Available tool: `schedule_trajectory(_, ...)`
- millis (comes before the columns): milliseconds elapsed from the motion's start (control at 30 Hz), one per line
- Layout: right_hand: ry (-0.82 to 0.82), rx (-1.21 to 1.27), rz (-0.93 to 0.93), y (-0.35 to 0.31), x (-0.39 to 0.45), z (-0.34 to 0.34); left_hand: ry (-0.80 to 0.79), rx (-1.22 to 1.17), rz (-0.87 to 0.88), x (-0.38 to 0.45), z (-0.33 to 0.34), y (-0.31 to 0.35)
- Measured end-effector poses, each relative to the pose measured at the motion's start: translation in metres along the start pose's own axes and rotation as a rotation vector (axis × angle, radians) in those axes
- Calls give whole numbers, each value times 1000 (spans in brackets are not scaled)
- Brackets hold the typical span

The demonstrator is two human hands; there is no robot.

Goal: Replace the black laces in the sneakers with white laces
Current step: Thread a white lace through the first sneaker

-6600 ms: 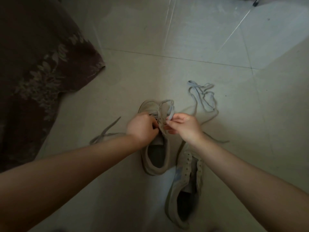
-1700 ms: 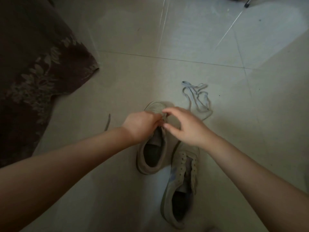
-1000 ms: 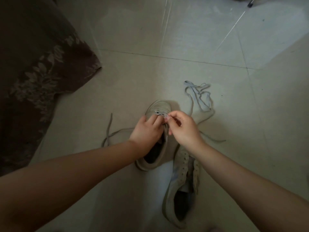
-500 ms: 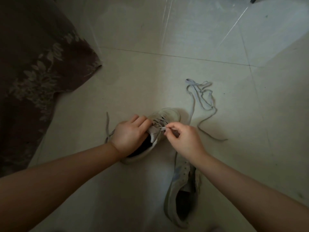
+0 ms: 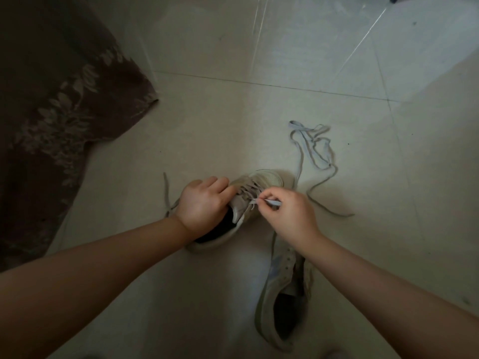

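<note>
Here the left hand point(image 5: 204, 203) grips the far sneaker point(image 5: 248, 200) from its left side, fingers curled over the upper beside the lacing, holding it tipped on the tiled floor point(image 5: 207, 120) with its toe pointing away and to the right. The right hand point(image 5: 293, 216) pinches the tip of a pale lace point(image 5: 272, 202) between thumb and forefinger, just at the eyelets on the sneaker's right side. The lace already crosses several eyelet rows near the toe; another length of it trails on the floor left of the left hand. A second sneaker point(image 5: 282, 301) lies nearer the person, under the right forearm, its eyelets bare and its opening facing up. A loose lace point(image 5: 316, 151) (pale, though the dim light makes colour hard to judge) lies tangled on the floor beyond and to the right of the held sneaker. A dark floral cloth point(image 5: 57, 120) covers the floor at far left.
</note>
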State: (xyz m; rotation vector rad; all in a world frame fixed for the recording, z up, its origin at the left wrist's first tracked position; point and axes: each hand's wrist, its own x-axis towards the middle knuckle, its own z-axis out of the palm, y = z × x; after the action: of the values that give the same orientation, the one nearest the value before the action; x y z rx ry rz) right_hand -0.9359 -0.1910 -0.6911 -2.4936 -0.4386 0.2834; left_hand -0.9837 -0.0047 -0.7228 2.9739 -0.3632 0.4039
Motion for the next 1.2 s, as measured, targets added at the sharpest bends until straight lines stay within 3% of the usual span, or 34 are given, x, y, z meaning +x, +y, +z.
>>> schedule_trajectory(333, -74, 116, 96, 3, 7, 7, 48, -52, -14, -2, 1, 1)
schedule_trajectory(533, -20, 116, 28, -6, 18, 11, 136, -89, 53, 0, 2, 4)
schedule_trajectory(633, -80, 148, 46, -7, 25, 9, 94, -118, 65, -1, 0, 0)
schedule_trajectory(700, -139, 194, 89, -4, 30, 8, 4, -261, -12, -3, -6, -1)
schedule_trajectory(767, -163, 217, 95, -3, 31, 8, -45, -494, -223, -2, -13, 0)
schedule_trajectory(833, -153, 223, 91, -2, 31, 9, -49, -567, -387, 3, -15, 1)
schedule_trajectory(933, -141, 230, 104, -2, 31, 11, -151, -449, -440, 16, -14, 4)
schedule_trajectory(1200, -171, 298, 164, 1, 31, 16, -291, -216, -354, 34, -25, 21)
